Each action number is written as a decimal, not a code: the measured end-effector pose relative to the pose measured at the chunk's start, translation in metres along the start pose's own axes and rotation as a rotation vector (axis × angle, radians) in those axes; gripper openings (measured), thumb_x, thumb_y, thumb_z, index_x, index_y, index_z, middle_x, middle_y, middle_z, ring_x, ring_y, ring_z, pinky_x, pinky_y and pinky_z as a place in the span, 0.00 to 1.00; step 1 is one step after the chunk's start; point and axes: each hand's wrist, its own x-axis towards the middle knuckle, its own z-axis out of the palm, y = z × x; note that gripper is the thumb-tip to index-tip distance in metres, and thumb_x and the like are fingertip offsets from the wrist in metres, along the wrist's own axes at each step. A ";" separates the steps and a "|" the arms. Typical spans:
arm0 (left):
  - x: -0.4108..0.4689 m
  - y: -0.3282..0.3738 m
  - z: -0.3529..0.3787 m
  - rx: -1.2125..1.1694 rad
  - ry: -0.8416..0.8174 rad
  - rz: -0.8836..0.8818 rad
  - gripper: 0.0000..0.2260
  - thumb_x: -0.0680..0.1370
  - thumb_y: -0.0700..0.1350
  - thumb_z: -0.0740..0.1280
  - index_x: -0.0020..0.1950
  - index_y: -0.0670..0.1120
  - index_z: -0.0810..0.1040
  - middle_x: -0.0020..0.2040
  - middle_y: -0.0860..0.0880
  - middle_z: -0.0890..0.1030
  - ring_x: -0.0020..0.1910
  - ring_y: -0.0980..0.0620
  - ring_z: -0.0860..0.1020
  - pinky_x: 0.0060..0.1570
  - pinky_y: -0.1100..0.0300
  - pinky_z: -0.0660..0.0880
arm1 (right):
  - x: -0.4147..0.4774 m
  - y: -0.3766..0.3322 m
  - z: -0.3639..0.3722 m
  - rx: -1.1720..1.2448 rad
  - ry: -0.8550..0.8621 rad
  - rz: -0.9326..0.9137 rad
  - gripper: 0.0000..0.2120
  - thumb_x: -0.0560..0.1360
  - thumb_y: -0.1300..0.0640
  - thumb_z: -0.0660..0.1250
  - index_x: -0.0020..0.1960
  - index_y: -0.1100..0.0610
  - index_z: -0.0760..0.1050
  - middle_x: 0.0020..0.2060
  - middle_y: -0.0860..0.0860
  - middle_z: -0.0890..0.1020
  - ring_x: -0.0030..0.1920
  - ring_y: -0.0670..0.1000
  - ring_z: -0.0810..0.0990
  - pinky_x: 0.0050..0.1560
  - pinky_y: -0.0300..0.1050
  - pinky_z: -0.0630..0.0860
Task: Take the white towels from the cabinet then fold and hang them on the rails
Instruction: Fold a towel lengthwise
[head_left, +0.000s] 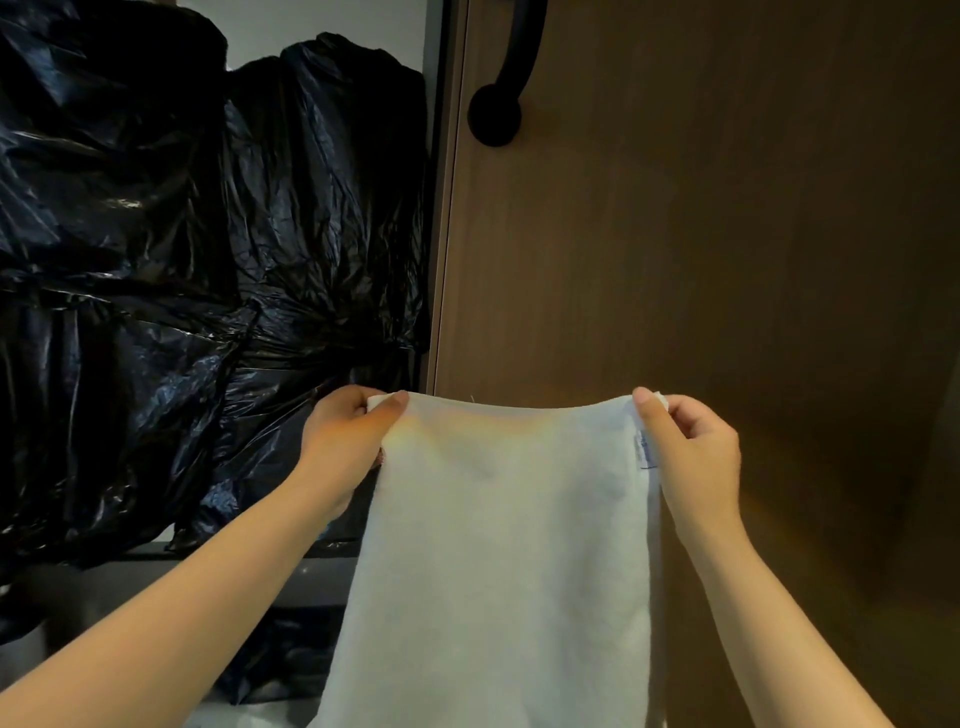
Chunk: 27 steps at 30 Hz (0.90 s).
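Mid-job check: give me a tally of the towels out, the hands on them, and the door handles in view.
white towel: 1
hands pinching its top corners, left hand and right hand: 2
black door handle: 1
Total: 4

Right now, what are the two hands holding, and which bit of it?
Both hold one white cloth towel by its top corners: the left hand pinches the top left corner, the right hand the top right. The rest hangs down.
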 end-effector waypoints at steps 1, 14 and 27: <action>-0.002 0.001 0.001 -0.023 -0.015 -0.011 0.07 0.78 0.47 0.67 0.51 0.44 0.80 0.44 0.46 0.82 0.42 0.50 0.80 0.34 0.62 0.72 | -0.003 -0.005 0.003 0.019 -0.023 -0.006 0.17 0.77 0.49 0.67 0.37 0.62 0.76 0.32 0.56 0.78 0.32 0.48 0.74 0.31 0.34 0.71; -0.112 -0.088 -0.001 -0.053 -0.132 -0.238 0.03 0.77 0.42 0.69 0.46 0.45 0.81 0.35 0.47 0.83 0.31 0.54 0.80 0.32 0.62 0.76 | -0.147 0.034 0.046 0.090 -0.442 0.426 0.02 0.76 0.58 0.70 0.47 0.56 0.79 0.29 0.52 0.81 0.29 0.52 0.78 0.31 0.39 0.77; -0.143 -0.080 -0.018 -0.444 -0.169 -0.363 0.07 0.77 0.39 0.67 0.52 0.40 0.82 0.45 0.41 0.85 0.43 0.46 0.84 0.41 0.58 0.79 | -0.169 0.018 0.045 0.179 -0.640 0.303 0.10 0.78 0.61 0.67 0.54 0.49 0.82 0.34 0.49 0.82 0.33 0.55 0.81 0.38 0.44 0.80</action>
